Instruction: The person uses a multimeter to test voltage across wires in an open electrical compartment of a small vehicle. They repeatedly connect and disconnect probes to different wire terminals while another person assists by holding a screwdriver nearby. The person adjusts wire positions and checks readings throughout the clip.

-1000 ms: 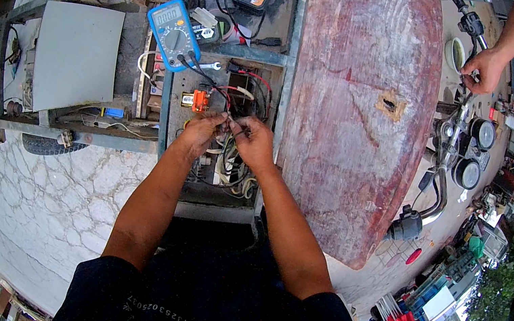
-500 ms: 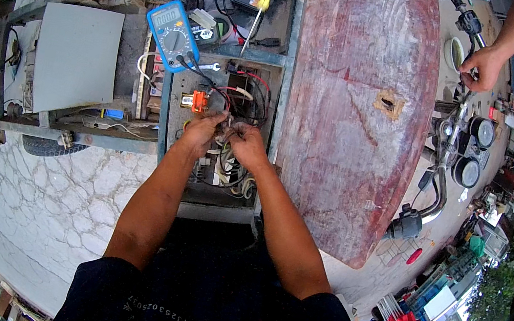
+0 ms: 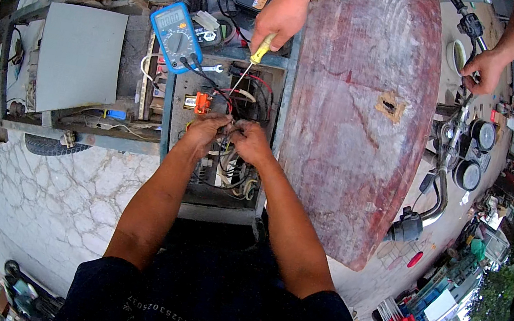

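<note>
Where cracked paving (image 3: pixel 69 210) spreads outdoors, one steel frame (image 3: pixel 85 138), with one reddish board (image 3: pixel 353 122) at its right. In the frame's open bay (image 3: pixel 187 83): left hand (image 3: pixel 207 128) and right hand (image 3: pixel 250 141), fingertips pinched; beyond, a co-worker's hand (image 3: pixel 282 24) gripping a slanted screwdriver (image 3: pixel 262 51), tip down-left; wires (image 3: pixel 238 113) between those fingertips, running roughly toward the bay's far side, ends hidden.

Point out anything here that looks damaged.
The reddish board looks damaged: its surface is scuffed and unevenly worn, and toward its right edge a ragged pale patch with a dark hole-like spot interrupts the red finish.
</note>
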Demonstrator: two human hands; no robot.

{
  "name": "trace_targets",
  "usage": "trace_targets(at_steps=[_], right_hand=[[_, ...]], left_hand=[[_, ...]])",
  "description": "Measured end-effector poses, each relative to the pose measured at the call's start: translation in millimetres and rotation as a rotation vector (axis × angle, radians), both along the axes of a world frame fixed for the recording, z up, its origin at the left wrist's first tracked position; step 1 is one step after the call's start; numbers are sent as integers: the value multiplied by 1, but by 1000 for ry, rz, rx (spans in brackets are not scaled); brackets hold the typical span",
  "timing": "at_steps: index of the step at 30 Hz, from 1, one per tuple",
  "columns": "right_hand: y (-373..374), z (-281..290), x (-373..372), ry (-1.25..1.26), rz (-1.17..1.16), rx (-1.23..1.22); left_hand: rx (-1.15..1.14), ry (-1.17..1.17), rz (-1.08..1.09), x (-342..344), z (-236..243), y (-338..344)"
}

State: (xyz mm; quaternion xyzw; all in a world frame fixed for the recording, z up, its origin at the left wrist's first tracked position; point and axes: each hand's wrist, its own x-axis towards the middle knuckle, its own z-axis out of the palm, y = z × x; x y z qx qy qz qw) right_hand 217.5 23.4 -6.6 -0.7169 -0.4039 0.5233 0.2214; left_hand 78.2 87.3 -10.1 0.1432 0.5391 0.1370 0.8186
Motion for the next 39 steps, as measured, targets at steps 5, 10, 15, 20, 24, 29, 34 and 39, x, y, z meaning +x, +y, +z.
trace_targets(at_steps=[5,10,15,20,24,29,34,39], right_hand=[[-4,-8,4,11,-5,62],[-3,0,1,51,-62,102],[-13,-17,0,-25,-238,61],[-13,-12,0,-89,-255,55],[-11,-8,2,-43,-231,100],[-9,-7,-1,-35,-235,169],[-13,-21,2,100,-235,119],[-13,-21,7,128,-183,70]], left_hand=[[12,18,1,3,-18,-7],[8,16,54,0,-32,-12],[92,-11,66,5,-27,-17],[139,69,62,10,-18,-19],[112,88,-33,12,-3,-11],[106,91,-45,16,-14,-12],[103,107,-56,17,-19,-11],[94,85,1,15,-17,-11]])
